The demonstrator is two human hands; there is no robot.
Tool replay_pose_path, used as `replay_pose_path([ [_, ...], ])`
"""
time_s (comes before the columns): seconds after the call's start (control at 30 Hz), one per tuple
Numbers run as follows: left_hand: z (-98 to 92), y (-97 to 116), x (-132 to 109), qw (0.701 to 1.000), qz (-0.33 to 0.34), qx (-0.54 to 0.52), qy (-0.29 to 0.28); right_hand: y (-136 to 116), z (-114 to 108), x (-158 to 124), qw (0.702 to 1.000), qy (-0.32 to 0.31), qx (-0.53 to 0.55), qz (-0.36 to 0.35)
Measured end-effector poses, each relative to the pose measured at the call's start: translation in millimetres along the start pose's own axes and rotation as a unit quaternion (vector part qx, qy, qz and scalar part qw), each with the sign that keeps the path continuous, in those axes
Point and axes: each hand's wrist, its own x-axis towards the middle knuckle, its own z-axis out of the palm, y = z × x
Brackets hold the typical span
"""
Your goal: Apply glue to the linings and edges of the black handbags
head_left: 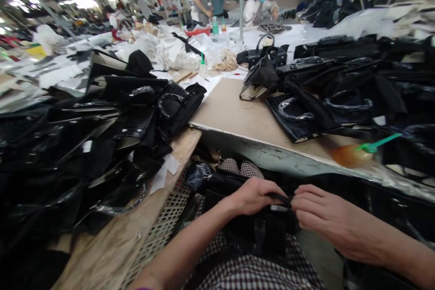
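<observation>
A black bag piece (268, 231) lies across my lap, over a checked apron. My left hand (256, 195) is closed on a black strip (279, 197) along the upper edge of this piece. Close beside it, my right hand (316, 213) pinches the same edge with its fingers pressed together. A small pale tag shows just below the strip between the hands. The fingertips of both hands are partly hidden by the dark material.
Black bag parts with plastic-wrapped handles lie heaped on the left table (183, 149) and right table (234, 99). An amber glue bottle (353, 156) with a green nozzle lies near the right table's edge. A woven basket (163, 222) stands at my left. Several people work farther back.
</observation>
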Motion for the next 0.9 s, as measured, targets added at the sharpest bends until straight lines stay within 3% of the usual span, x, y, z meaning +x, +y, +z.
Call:
replay_pose_path([
  [0.1,-2.2,0,1,1.000,0.007,-0.013,0.016,-1,-5,3,0.997,-0.054,0.041,0.044],
  [0.37,-5.6,7,5,1.000,-0.013,-0.018,0.016,4,11,-3,0.978,-0.009,0.129,0.165],
  [0.53,-5.0,4,6,1.000,-0.018,-0.003,0.017,1,22,0,0.963,0.049,0.176,0.197],
  [0.7,-4.1,3,6,1.000,-0.019,0.009,0.015,4,29,5,0.938,0.047,0.236,0.251],
  [0.9,-6.2,7,5,0.999,-0.031,0.008,0.019,17,3,6,0.906,0.008,0.319,0.278],
])
